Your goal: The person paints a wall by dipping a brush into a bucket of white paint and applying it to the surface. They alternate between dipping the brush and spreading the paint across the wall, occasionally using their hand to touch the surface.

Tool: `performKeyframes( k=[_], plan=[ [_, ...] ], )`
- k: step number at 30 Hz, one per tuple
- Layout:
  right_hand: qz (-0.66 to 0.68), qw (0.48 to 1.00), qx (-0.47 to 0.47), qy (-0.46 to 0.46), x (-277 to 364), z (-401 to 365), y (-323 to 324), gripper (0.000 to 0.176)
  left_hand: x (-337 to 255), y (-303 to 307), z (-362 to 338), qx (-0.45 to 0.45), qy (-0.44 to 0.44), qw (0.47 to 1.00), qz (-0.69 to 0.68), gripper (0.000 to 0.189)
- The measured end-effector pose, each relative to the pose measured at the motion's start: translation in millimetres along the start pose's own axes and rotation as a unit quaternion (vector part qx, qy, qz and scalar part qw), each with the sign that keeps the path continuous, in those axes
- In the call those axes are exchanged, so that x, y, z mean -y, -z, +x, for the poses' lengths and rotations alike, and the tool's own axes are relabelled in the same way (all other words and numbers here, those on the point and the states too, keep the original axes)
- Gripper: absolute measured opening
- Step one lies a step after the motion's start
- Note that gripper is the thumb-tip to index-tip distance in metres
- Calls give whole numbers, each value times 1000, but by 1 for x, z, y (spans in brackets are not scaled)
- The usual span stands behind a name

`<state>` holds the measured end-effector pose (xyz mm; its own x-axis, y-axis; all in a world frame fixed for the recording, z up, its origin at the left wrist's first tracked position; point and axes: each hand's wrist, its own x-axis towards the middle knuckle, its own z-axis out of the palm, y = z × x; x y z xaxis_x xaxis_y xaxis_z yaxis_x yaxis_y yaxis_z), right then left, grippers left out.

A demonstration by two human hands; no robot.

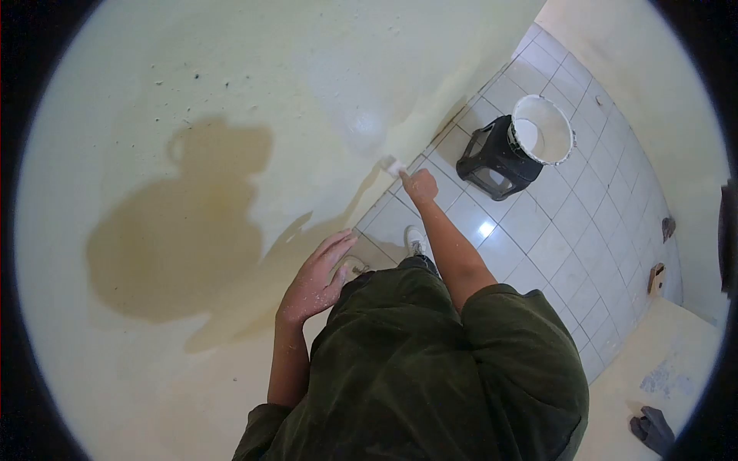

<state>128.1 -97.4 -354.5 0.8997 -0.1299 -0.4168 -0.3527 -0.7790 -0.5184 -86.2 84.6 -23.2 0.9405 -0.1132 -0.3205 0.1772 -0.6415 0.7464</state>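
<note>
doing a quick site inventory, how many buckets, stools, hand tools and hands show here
white bucket: 1
black stool: 1
white block, held against the wall: 1
hands: 2, left hand and right hand
total: 5

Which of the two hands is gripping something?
The right hand, closed on a small white tool low on the wall; the left hand lies open, fingers spread, flat against the wall.

White tiled floor [553, 246], black stool [492, 163] standing on it, pale shoe [415, 240]
</note>
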Motion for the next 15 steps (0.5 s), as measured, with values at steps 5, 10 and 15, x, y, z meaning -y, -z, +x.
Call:
performKeyframes(
  k=[5,10,15],
  plan=[
    [36,999,15,13,84,-20,114,73,-8,4,9,-6,4,1000,6,51],
    [256,958,41,124,114,-68,214,68,-6,0,20,-19,-35,999,19,49],
    [331,926,13,182,127,-58,180,68,-20,-7,38,-21,-41,999,7,49]
  ],
)
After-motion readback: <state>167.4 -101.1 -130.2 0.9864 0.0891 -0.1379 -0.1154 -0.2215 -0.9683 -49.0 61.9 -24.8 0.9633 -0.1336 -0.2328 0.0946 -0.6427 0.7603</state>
